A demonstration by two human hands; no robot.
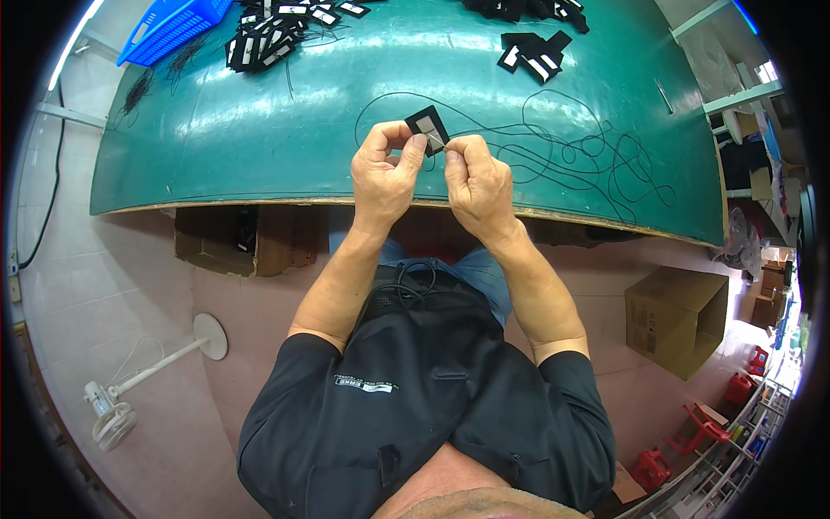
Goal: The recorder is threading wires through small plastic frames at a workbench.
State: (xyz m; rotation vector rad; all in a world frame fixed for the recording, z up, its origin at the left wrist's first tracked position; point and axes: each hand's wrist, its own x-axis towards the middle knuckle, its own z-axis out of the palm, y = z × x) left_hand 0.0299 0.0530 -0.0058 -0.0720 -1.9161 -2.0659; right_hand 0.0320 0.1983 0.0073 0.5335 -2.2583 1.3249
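Observation:
Above the near edge of the green table, my left hand (383, 180) pinches a small black rectangular piece (421, 115) with a whitish patch on its face. The piece is tilted, and my left thumb lies over its lower side. My right hand (481, 183) is closed just beside it, thumb and forefinger pinched at its right edge. A thin light-coloured strand crosses the patch toward these fingertips; what exactly they hold is too small to tell. A long dark cord (406, 94) loops around behind both hands and spreads in loose coils to the right on the table.
On the green table (259, 143), piles of similar black pieces (264, 43) lie far left, with smaller heaps (534, 57) far right. A blue basket (173, 30) stands at the far left corner. Below are cardboard boxes (666, 316) and a white fan (112, 424).

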